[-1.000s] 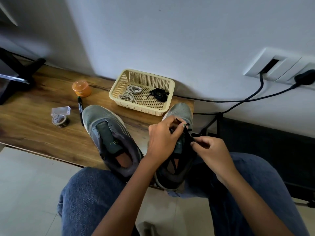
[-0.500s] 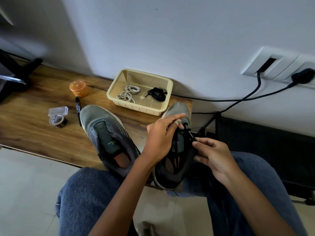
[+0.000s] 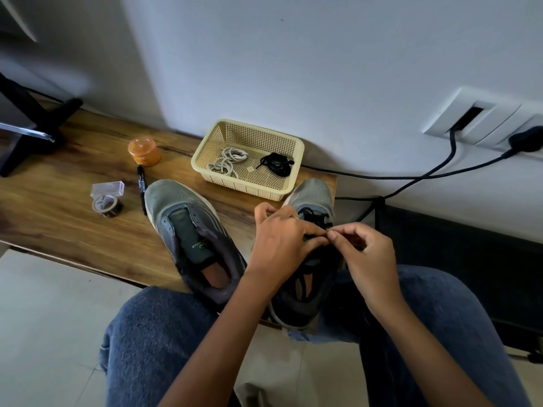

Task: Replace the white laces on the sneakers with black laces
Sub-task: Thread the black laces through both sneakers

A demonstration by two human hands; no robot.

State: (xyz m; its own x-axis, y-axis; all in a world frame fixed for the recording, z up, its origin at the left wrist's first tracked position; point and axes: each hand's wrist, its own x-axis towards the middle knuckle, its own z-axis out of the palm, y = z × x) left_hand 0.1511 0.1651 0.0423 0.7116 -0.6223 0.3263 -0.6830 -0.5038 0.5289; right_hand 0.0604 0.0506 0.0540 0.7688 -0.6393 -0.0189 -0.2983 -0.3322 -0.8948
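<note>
Two grey-green sneakers stand on the wooden bench. The left sneaker (image 3: 194, 236) has no lace. The right sneaker (image 3: 313, 195) carries a black lace (image 3: 316, 217) threaded through its front eyelets. My left hand (image 3: 282, 242) and my right hand (image 3: 364, 254) meet fingertip to fingertip over this shoe's tongue, each pinching the black lace there. A cream plastic basket (image 3: 258, 136) behind the shoes holds the coiled white laces (image 3: 227, 161) and a second bundled black lace (image 3: 276, 164).
On the wooden bench (image 3: 58, 212) lie an orange jar (image 3: 144, 152), a black marker (image 3: 141, 188) and a tape roll with a clear box (image 3: 107, 198). Black cables (image 3: 426, 176) run from a wall socket at right. My denim-clad knees fill the foreground.
My right hand rose from the shoe's right side to meet my left hand's fingertips over the tongue. My left hand's fingers curled down onto the lace.
</note>
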